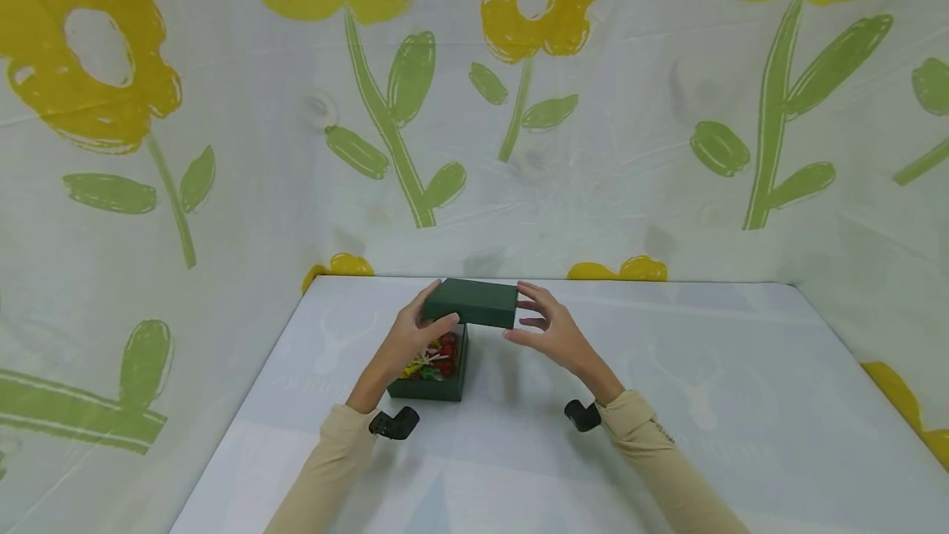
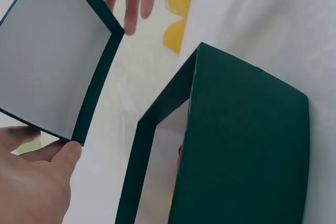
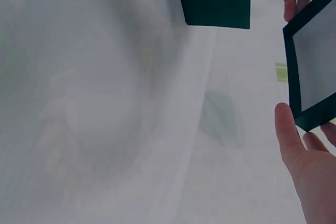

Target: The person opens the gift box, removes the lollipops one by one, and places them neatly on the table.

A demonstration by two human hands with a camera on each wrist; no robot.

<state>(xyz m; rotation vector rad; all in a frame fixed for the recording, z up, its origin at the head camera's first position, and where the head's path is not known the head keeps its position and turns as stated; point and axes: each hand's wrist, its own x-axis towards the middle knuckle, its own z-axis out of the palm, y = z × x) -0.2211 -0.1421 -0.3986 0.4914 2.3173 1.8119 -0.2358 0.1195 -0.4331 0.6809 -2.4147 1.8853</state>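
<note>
A pale backdrop (image 1: 630,147) printed with yellow flowers and green stems rises behind and beside a white desk (image 1: 741,369). The person's forearms, in beige sleeves (image 1: 315,476), reach in over the near edge. An open dark green box (image 1: 426,390) stands upright on the desk, left of the middle. Its matching green lid (image 1: 474,297) is up in the air above and to the right of it, clear of the rim, with its pale inside facing down in both wrist views. The left hand (image 1: 411,334) grips the lid's left end, thumb along the near side; the right hand (image 1: 554,330) holds the right end, thumb at the near corner and forefinger at the far one. A small black device (image 1: 395,424) sits at each wrist. Inside the box lie red, yellow and green lollipops (image 1: 447,353), some white sticks showing.
</note>
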